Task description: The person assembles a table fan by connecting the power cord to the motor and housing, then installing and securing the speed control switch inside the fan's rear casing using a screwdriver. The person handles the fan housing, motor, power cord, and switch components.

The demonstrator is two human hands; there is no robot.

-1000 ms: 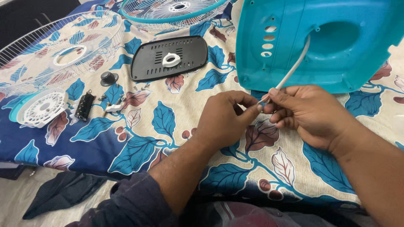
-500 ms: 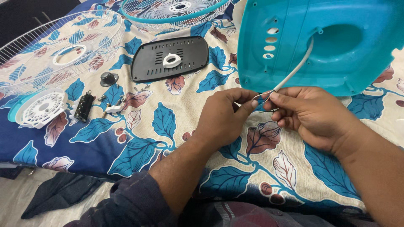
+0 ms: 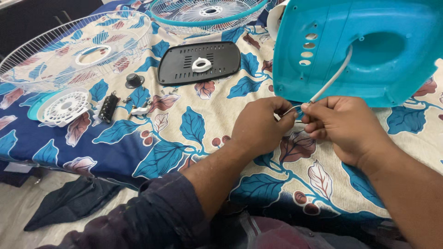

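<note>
A white cable (image 3: 333, 78) runs out of a hole in the turquoise plastic fan base (image 3: 369, 50), which lies on a leaf-patterned cloth. My right hand (image 3: 344, 127) pinches the cable's end just below the base's edge. My left hand (image 3: 263, 127) sits close beside it, its fingertips closed on the thin wire strands sticking out of the cable's end. The two hands nearly touch at the fingertips.
A black slotted plate (image 3: 198, 62) with a white clip lies behind my left hand. Further left are a black knob (image 3: 134, 80), a black switch block (image 3: 109, 107), a white round part (image 3: 64, 107) and a wire fan guard (image 3: 74, 48). A second guard (image 3: 207, 11) sits at the back.
The hands have stayed together at the cable's end, with only small finger movements on the wires. The view has shifted slightly.
</note>
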